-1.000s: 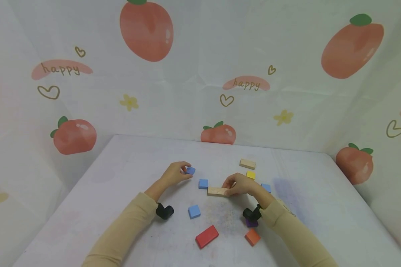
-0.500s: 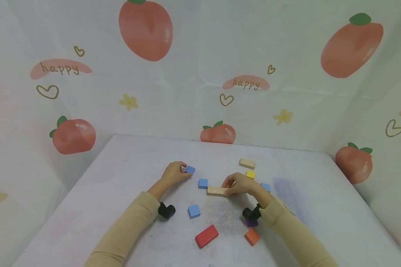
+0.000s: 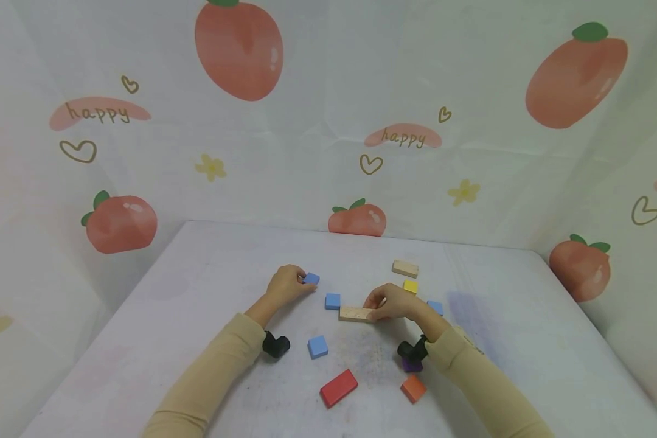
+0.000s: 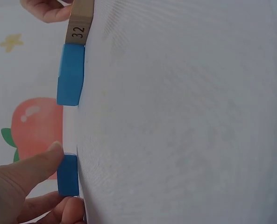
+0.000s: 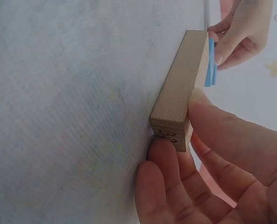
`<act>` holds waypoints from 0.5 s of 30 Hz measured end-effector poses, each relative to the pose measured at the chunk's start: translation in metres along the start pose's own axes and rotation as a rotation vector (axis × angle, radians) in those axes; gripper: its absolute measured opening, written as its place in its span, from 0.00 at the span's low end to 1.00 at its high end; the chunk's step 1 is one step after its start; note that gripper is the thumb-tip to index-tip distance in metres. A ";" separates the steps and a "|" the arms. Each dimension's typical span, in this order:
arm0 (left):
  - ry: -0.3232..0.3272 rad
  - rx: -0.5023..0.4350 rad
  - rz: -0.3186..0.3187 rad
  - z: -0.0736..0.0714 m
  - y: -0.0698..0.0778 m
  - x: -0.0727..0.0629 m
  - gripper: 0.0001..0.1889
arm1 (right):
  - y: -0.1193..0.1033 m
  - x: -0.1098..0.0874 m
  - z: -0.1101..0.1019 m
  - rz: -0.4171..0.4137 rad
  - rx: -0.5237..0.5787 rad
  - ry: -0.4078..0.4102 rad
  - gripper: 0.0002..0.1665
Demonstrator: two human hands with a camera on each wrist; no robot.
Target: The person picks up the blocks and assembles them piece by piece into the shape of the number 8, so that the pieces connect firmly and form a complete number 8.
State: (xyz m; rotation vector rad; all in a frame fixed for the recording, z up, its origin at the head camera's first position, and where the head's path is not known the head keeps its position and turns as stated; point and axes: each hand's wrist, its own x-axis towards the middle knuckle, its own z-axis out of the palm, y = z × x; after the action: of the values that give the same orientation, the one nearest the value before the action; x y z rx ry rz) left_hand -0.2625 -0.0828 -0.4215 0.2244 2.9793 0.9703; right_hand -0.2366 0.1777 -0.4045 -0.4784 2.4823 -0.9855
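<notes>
My left hand (image 3: 286, 287) pinches a small blue block (image 3: 311, 278) between thumb and fingers, at the far left of the group. In the left wrist view that blue block (image 4: 67, 175) sits low by the cloth. A second blue block (image 3: 333, 301) lies between the two hands, against the left end of a long wooden block (image 3: 354, 314). My right hand (image 3: 395, 302) grips the other end of this wooden block; the right wrist view shows the thumb (image 5: 201, 98) on its side and fingers at its numbered end.
Nearer me lie a blue block (image 3: 318, 347), a red block (image 3: 339, 388), an orange block (image 3: 413, 388) and a purple block (image 3: 412, 365), partly covered by the wrist camera. Beyond the right hand are a yellow block (image 3: 410, 287), a wooden block (image 3: 405, 268) and a blue block (image 3: 435, 308).
The left hand and forearm have shifted slightly to the right, still at the blue block, which has hardly moved. The right hand and the long wooden block stay in place.
</notes>
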 end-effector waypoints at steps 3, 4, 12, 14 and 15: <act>-0.005 -0.001 -0.005 0.000 0.001 -0.001 0.19 | 0.000 0.000 0.000 0.007 0.002 0.000 0.07; -0.007 -0.004 -0.007 -0.001 0.001 -0.001 0.19 | 0.000 0.000 0.001 0.012 0.003 0.000 0.07; -0.027 -0.027 -0.014 -0.001 -0.002 0.000 0.19 | 0.000 0.000 0.001 0.021 0.010 0.002 0.07; -0.032 -0.035 -0.016 -0.002 -0.004 0.001 0.19 | 0.000 0.000 0.001 0.015 0.009 0.002 0.08; -0.034 -0.039 -0.019 -0.003 -0.004 0.000 0.19 | 0.000 0.000 0.000 0.012 0.008 0.002 0.08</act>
State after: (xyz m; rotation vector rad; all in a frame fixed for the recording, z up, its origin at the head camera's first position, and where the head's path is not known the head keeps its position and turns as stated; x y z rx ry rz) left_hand -0.2637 -0.0874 -0.4216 0.2104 2.9234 1.0108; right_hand -0.2362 0.1776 -0.4047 -0.4603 2.4790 -0.9909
